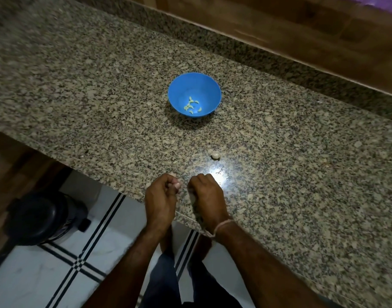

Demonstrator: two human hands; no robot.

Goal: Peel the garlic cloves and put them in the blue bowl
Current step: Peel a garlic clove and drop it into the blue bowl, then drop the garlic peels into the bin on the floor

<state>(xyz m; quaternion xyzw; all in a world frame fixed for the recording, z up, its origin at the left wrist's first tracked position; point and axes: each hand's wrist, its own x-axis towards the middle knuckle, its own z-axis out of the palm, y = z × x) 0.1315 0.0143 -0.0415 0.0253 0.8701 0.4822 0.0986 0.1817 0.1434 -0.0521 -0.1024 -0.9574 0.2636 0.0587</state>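
left hand curled, pinching garlic clove | right hand curled knuckles-up, contents hidden | both over counter edge

Your bowl is plain bright blue, and the peeled garlic cloves in it look pale yellow-green. The granite countertop is speckled beige, grey and black, with 1 off-white garlic clove on it. The wood panelling behind is brown and grained. The floor tiles are white, crossed by thin black parallel lines. Your trousers are dark blue, and the thread on your right wrist is pale pink.
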